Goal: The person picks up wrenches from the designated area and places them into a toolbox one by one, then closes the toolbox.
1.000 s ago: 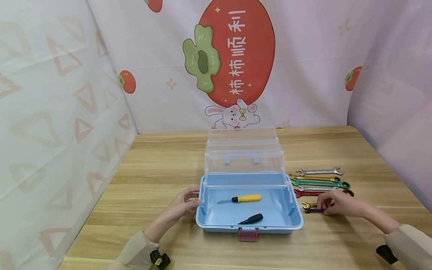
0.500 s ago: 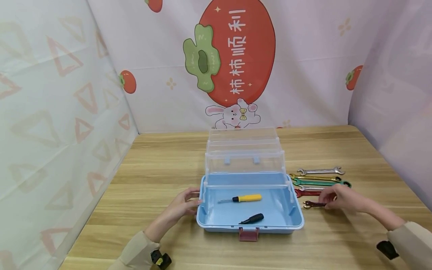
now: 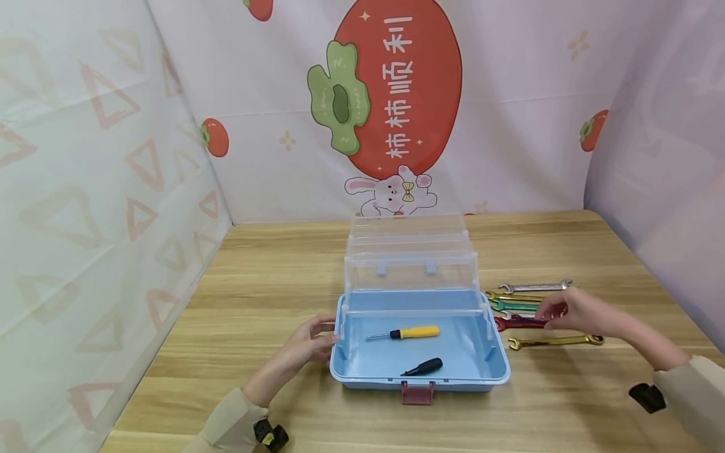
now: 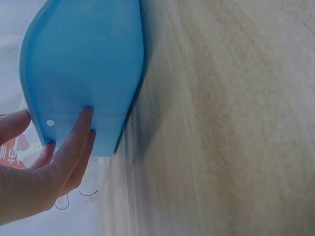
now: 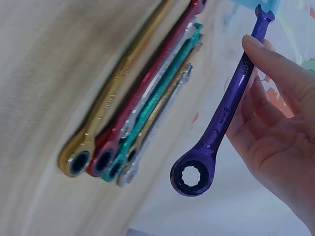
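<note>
Right wrist view: My right hand [image 5: 283, 105] pinches the purple wrench [image 5: 224, 115] high on its shank, thumb in front, fingers behind, open end toward one o'clock, ring toward seven. I judge it fairly light, rigid and tough, perhaps slick along its glossy finish; a hold nearer the ring would likely balance better. A gold wrench [image 5: 112, 96] lies at nine o'clock.

Head view: The purple wrench overlaps the red wrench [image 3: 503, 324] in my sight, near three o'clock from the blue toolbox [image 3: 374, 363]. Inside, a yellow screwdriver [image 3: 420, 332] lies at twelve o'clock from a black-handled tool [image 3: 427, 366].

Left wrist view: My left hand [image 4: 42, 184], at the toolbox's nine o'clock, rests fingers apart against its outer wall.
</note>
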Available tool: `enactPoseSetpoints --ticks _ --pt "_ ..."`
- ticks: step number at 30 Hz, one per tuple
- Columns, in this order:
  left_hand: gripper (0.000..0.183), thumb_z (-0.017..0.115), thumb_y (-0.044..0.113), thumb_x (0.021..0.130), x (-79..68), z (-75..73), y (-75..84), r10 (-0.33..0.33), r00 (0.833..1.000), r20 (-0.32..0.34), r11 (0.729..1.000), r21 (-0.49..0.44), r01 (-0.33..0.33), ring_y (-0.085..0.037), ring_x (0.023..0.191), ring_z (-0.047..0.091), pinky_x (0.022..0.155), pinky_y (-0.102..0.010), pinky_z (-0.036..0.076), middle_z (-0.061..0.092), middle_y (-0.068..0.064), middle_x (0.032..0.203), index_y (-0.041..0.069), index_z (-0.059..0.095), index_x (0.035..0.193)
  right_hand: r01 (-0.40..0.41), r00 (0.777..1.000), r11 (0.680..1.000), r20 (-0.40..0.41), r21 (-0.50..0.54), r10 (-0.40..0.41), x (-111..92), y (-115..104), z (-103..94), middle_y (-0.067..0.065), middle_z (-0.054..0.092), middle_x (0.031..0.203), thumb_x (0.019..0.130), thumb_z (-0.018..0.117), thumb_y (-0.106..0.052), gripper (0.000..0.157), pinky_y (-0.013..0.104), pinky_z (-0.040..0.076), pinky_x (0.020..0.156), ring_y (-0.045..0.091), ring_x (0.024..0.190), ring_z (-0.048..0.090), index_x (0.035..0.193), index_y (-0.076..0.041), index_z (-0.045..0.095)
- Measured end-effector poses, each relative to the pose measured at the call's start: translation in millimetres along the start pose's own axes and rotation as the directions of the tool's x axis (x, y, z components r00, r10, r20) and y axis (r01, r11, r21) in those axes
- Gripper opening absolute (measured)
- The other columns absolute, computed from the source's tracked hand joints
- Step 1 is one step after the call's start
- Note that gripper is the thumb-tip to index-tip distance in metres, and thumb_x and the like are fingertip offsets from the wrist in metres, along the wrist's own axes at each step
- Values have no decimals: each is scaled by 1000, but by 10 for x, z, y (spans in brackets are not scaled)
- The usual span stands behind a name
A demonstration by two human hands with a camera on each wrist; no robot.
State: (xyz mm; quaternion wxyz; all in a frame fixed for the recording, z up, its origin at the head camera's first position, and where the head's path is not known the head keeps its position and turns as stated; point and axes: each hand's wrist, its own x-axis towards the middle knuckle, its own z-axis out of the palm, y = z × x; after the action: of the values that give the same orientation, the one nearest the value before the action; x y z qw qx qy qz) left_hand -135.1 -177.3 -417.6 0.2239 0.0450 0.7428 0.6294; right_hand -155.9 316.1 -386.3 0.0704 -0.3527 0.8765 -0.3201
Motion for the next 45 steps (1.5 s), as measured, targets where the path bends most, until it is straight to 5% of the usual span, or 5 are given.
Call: enactPoseSetpoints --ticks 10,19,34,45 --pt "54 59 17 84 -31 -24 2 -6 1000 -14 1000 -2 6 -26 101 53 74 -40 51 40 -28 125 -6 35 126 -47 999 999 11 -8 47 211 -181 -160 2 63 77 75 67 -1 9 21 49 55 3 69 55 83 -3 64" --pt "53 58 15 84 -17 -8 13 8 1000 7 1000 -8 -8 -27 100 53 73 -40 51 39 -29 125 -8 34 126 -25 999 999 -38 -27 24 412 -328 -252 -2 62 75 73 66 3 13 21 45 51 1 64 48 83 -5 65" --pt "53 57 14 86 -6 7 30 5 1000 9 1000 -25 -5 -27 101 52 74 -42 50 38 -29 126 -8 32 127 -108 994 994 18 -24 108 757 -560 -280 -5 59 72 75 67 -2 11 21 45 53 7 63 48 84 -8 66" --pt "54 57 14 85 -12 6 35 3 1000 15 1000 -20 -2 -26 101 53 75 -41 50 39 -29 126 -8 32 127 -59 998 998 25 -26 60 979 -673 -250 -2 60 73 76 65 0 12 21 47 54 10 64 50 86 -6 66"
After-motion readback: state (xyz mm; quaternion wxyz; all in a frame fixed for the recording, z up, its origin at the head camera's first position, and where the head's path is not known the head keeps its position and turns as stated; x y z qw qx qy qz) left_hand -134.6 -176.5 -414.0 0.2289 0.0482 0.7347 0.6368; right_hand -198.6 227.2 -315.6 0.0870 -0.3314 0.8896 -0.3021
